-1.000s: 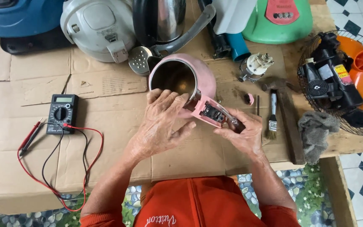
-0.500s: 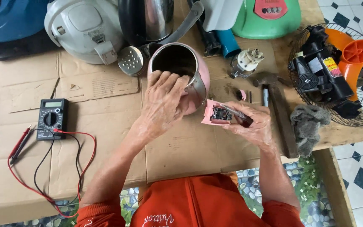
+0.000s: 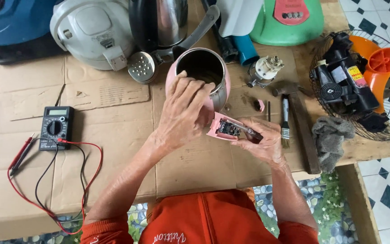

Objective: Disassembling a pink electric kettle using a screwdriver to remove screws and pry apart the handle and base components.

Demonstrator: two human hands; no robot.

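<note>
On the cardboard-covered table [image 3: 113, 149], the left hand [image 3: 183, 113] clasps the pink metal kettle [image 3: 201, 74]; beside it, the right hand [image 3: 260, 140] pinches its opened pink handle [image 3: 224, 129]. Steadying the kettle firmly seems wise.

Left hand [image 3: 183, 113]: raised from the lower left on a bare forearm bent at the elbow, palm down, back of the hand toward the camera, fingers [image 3: 190, 88] curled forward and spread slightly in a gripping pose. Right hand [image 3: 260, 140]: reaching in from the lower right, wrist bent inward, fingers closed in a pinching grasp, thumb pointing toward the left hand. The two hands sit just beside each other at centre, with orange sleeves covering both upper arms.
</note>
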